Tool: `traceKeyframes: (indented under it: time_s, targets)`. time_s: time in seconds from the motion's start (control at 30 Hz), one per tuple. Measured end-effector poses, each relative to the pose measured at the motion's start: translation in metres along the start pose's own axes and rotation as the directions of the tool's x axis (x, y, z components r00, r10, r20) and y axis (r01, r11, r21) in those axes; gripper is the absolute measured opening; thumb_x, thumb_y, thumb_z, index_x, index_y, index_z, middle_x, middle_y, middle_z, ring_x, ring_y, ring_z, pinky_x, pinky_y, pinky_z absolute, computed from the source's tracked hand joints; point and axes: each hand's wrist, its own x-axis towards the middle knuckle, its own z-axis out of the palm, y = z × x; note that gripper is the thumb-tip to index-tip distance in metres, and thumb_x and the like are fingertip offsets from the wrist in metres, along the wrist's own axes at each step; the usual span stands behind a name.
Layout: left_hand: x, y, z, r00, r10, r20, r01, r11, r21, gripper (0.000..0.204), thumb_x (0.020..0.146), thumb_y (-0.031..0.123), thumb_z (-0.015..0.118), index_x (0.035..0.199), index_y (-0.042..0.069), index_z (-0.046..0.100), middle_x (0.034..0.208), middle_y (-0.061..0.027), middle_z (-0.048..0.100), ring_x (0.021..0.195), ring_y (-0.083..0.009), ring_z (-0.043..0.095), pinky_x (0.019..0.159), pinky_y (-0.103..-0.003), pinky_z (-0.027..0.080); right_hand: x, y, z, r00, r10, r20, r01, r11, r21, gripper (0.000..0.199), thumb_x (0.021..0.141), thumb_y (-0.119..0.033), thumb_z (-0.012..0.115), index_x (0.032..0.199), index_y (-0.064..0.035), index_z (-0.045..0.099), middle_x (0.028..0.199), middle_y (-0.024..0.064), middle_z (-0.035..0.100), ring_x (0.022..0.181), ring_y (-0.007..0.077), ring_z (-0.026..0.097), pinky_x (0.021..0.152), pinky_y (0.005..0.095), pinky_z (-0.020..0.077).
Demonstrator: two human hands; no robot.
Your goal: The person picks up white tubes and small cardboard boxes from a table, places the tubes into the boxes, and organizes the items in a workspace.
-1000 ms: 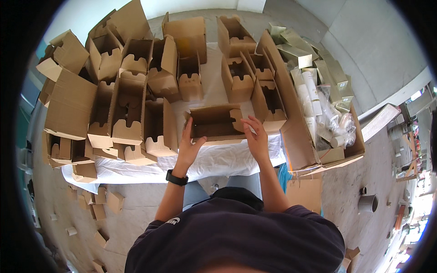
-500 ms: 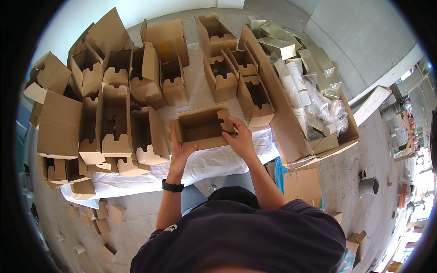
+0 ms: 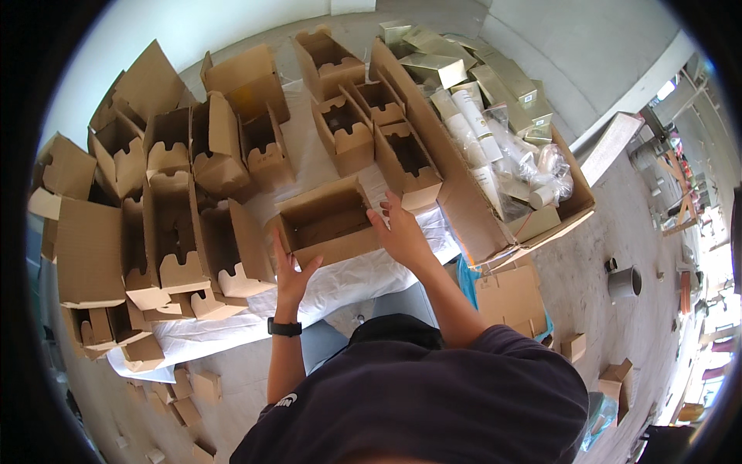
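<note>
An open brown cardboard box (image 3: 328, 249) lies lengthwise in front of me, its inside bare. My left hand (image 3: 292, 280), with a dark watch on the wrist, holds its near left corner, thumb along the front wall and fingers against the left end. At the right end is my right hand (image 3: 403, 234), its fingers apart and stretched out by the edge of that end. Whether those fingertips touch the cardboard I cannot tell. Just beyond the right hand stands a narrow open carton (image 3: 421, 185). Another open carton (image 3: 249, 267) stands close to my left hand.
Several open cartons (image 3: 89, 251) crowd the left of the white-covered table (image 3: 309, 290). On the right, a large carton (image 3: 473, 232) holds gold boxes (image 3: 504, 93), white tubes (image 3: 475, 124) and clear plastic bags. Small cartons (image 3: 207, 387) and a grey cylinder (image 3: 624, 283) are on the floor.
The notched flap at the box's right end no longer stands up in view. My right fingers have spread off it. The view has shifted, and the left hand keeps its place at the box.
</note>
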Motion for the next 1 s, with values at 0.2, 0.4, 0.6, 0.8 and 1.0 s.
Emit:
traceKeyframes:
  time_s: [0.2, 0.4, 0.6, 0.8, 1.0]
  targets:
    - [-0.007, 0.001, -0.005, 0.987, -0.148, -0.054, 0.152, 0.986, 0.069, 0.112, 0.076, 0.011, 0.081, 0.156, 0.019, 0.003, 0.158, -0.0132, 0.018, 0.142, -0.0304, 0.028, 0.118, -0.050, 0.020, 0.014, -0.070, -0.123, 0.968, -0.197, 0.155, 0.205, 0.978, -0.035, 0.035, 0.090, -0.025, 0.066, 0.116, -0.0015, 0.064, 0.107, 0.0197, 0.068, 0.097, 0.0318, 0.068, 0.083, 0.0386, 0.0528]
    - [-0.002, 0.012, -0.003, 0.995, -0.103, -0.003, 0.103, 0.989, 0.105, 0.112, 0.076, 0.014, 0.080, 0.156, 0.020, 0.002, 0.161, -0.0124, 0.009, 0.145, -0.0314, 0.021, 0.118, -0.051, 0.019, 0.134, 0.032, -0.200, 0.952, -0.259, -0.161, 0.204, 0.934, -0.292, 0.024, 0.089, -0.023, 0.064, 0.099, -0.0021, 0.070, 0.091, 0.0201, 0.071, 0.082, 0.0354, 0.070, 0.076, 0.0417, 0.0549]
    - [0.001, 0.004, -0.007, 0.993, -0.115, 0.004, 0.114, 0.989, 0.093, 0.112, 0.076, 0.014, 0.080, 0.156, 0.021, 0.003, 0.161, -0.0113, 0.008, 0.146, -0.0320, 0.018, 0.118, -0.052, 0.017, 0.159, 0.066, -0.190, 0.966, -0.114, -0.233, -0.053, 0.792, -0.608, 0.030, 0.085, -0.027, 0.068, 0.100, -0.0020, 0.065, 0.105, 0.0189, 0.066, 0.098, 0.0359, 0.066, 0.080, 0.0460, 0.0539]
    - [-0.004, 0.012, -0.003, 0.977, -0.209, -0.038, 0.210, 0.977, 0.023, 0.113, 0.075, 0.011, 0.081, 0.156, 0.019, 0.004, 0.161, -0.0093, 0.006, 0.146, -0.0275, 0.017, 0.119, -0.047, 0.013, 0.155, 0.065, -0.179, 0.989, -0.014, -0.147, -0.112, 0.578, -0.808, 0.039, 0.084, -0.025, 0.070, 0.115, -0.0059, 0.056, 0.120, 0.0142, 0.058, 0.114, 0.0319, 0.059, 0.084, 0.0455, 0.0537]
    - [-0.002, 0.000, -0.007, 0.991, -0.137, 0.001, 0.136, 0.989, 0.057, 0.112, 0.077, 0.014, 0.080, 0.156, 0.019, 0.002, 0.161, -0.0136, 0.001, 0.146, -0.0319, 0.017, 0.118, -0.051, 0.013, 0.155, 0.072, -0.176, 0.985, -0.081, -0.151, -0.082, 0.547, -0.833, 0.037, 0.084, -0.022, 0.067, 0.112, -0.0010, 0.058, 0.117, 0.0183, 0.059, 0.109, 0.0329, 0.061, 0.086, 0.0457, 0.0546]
